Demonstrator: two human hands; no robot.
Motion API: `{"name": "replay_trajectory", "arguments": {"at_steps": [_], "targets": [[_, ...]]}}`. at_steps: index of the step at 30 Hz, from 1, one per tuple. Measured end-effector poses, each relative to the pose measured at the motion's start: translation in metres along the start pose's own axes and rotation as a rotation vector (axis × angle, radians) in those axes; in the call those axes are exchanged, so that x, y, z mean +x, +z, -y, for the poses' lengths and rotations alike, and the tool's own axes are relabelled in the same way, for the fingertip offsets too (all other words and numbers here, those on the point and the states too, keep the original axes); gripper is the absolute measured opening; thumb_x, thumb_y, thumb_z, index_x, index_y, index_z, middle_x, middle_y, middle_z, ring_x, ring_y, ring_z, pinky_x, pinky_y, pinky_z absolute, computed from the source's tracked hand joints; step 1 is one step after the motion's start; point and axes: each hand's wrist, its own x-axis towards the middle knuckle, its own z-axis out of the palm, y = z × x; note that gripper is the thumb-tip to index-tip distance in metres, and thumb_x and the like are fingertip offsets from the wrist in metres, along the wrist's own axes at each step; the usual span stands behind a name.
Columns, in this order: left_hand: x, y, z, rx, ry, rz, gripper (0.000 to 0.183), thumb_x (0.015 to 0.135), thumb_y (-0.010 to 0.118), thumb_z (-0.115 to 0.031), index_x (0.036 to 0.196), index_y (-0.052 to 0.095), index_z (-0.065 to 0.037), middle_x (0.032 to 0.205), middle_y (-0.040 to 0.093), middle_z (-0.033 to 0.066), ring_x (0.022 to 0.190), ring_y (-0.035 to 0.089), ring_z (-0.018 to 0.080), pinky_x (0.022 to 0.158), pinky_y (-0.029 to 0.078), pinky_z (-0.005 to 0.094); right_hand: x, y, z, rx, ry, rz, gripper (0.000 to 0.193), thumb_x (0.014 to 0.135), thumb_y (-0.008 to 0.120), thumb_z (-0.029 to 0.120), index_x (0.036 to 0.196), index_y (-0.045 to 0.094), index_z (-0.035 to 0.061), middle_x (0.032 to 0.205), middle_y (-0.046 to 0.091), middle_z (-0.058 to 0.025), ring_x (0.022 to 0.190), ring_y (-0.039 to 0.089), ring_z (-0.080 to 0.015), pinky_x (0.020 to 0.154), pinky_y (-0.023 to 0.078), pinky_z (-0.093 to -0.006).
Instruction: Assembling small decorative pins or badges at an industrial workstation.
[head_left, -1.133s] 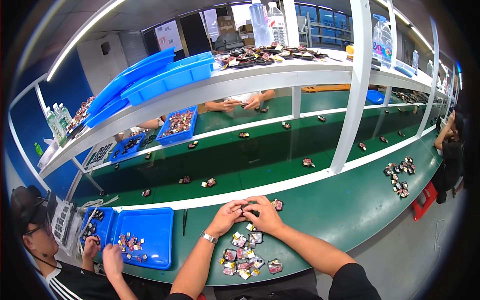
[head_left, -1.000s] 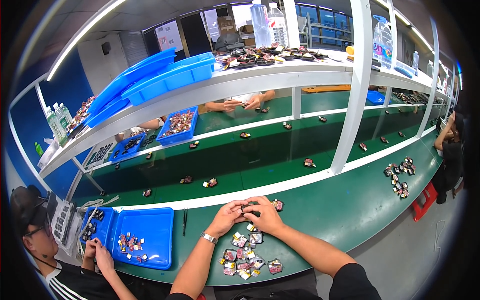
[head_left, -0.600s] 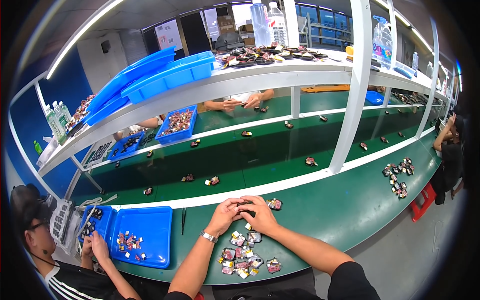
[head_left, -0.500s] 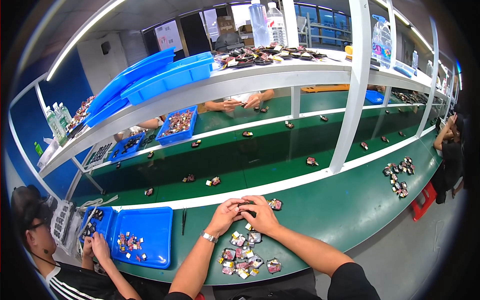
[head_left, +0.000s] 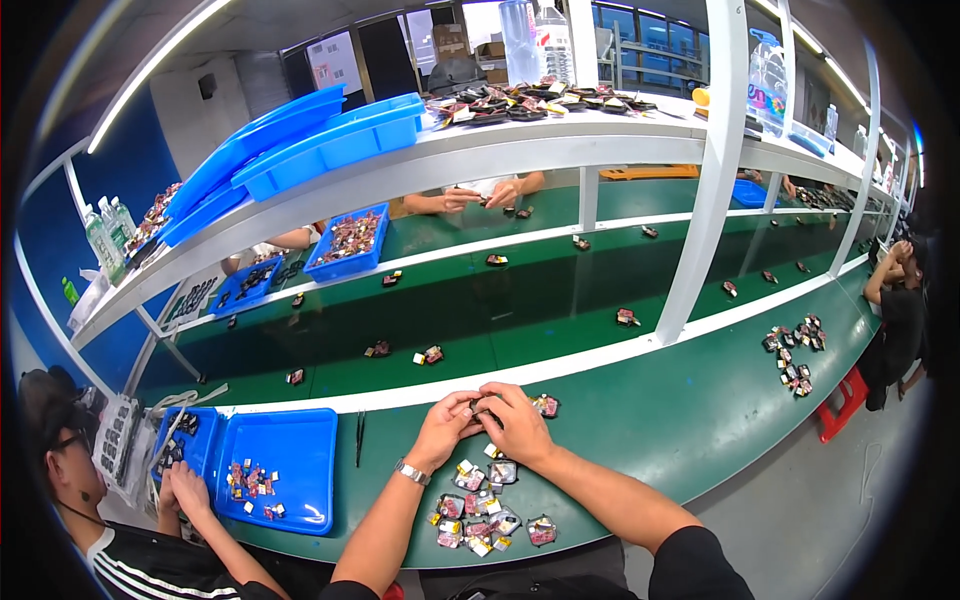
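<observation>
While both hands pinch one small part (head_left: 487,404) at the tabletop's (head_left: 700,420) far edge, I'd keep my left hand (head_left: 445,428) steadying it. My right hand (head_left: 517,420) should work gently, above the pile (head_left: 480,510).

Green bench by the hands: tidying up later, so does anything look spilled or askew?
Nothing spilled. Small parts lie in a loose, unsorted cluster on the green bench, below left hand and right hand, which pinch one piece together.
</observation>
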Motion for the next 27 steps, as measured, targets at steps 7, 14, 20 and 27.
{"name": "replay_trajectory", "arguments": {"at_steps": [7,14,20,27], "targets": [[-0.001,-0.001,-0.002,0.015,-0.011,-0.002,0.027,0.099,0.046,-0.006,0.126,0.048,-0.001,0.118,0.061,0.0102,0.109,0.060,0.0179,0.094,0.053,0.0331,0.000,0.002,0.003,-0.034,-0.032,0.005,0.017,0.075,0.069,0.002,0.091,0.064,0.0039,0.102,0.061,-0.0102,0.097,0.060,-0.0294,0.081,0.051,-0.0364],[0.000,0.002,-0.003,-0.019,-0.019,0.015,0.027,0.100,0.042,-0.005,0.126,0.048,0.001,0.115,0.060,0.0111,0.107,0.061,0.0176,0.096,0.053,0.0334,-0.002,0.002,0.001,-0.063,-0.026,0.005,0.016,0.076,0.068,0.003,0.091,0.064,0.0029,0.100,0.060,-0.0100,0.096,0.059,-0.0292,0.081,0.051,-0.0377],[-0.001,0.003,-0.004,-0.015,-0.014,0.022,0.027,0.099,0.046,-0.005,0.126,0.049,-0.001,0.117,0.061,0.0096,0.107,0.062,0.0178,0.093,0.054,0.0332,-0.002,0.002,0.003,-0.081,-0.039,-0.009,0.016,0.076,0.069,0.003,0.092,0.064,0.0024,0.099,0.060,-0.0100,0.095,0.059,-0.0286,0.080,0.052,-0.0369],[-0.001,0.004,-0.003,0.000,-0.019,0.023,0.027,0.100,0.046,-0.008,0.125,0.049,0.000,0.114,0.061,0.0095,0.104,0.062,0.0176,0.093,0.054,0.0337,-0.002,0.002,0.000,-0.115,-0.067,-0.016,0.015,0.078,0.069,0.005,0.093,0.065,0.0028,0.098,0.060,-0.0091,0.094,0.060,-0.0278,0.080,0.052,-0.0365]]}}
